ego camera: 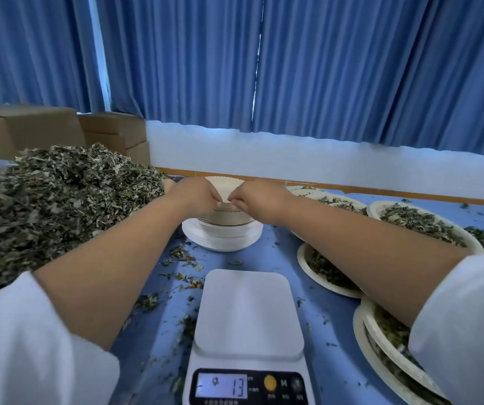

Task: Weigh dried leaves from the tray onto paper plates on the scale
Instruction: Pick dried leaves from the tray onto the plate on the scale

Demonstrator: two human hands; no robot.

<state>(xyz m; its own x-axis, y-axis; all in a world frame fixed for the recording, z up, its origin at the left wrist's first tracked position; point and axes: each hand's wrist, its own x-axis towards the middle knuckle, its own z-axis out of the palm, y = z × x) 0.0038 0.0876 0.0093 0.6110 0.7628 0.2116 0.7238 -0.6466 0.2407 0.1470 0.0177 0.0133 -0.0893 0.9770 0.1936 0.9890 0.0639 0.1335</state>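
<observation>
Garment: a white long-sleeved top is noted on both arms. The L sleeve (30, 346) and R sleeve (468, 317) are of the same plain, matt fabric, w/ soft folds recorded nr the cuffs. Both cuffs are seen ending approx. at the elbow, and the forearms are left bare below them. The L cuff edge is observed as loose and uneven, w/ a fold bulging at its lower side. Detail is blurred there, so stitching cannot be made out. The R cuff edge is seen as a cleaner, curved line. A faint bluish cast is recorded in the sleeve shadows. The L hand (198, 195) and R hand (259, 198) are bare. Nails are too small to be assessed.
</observation>
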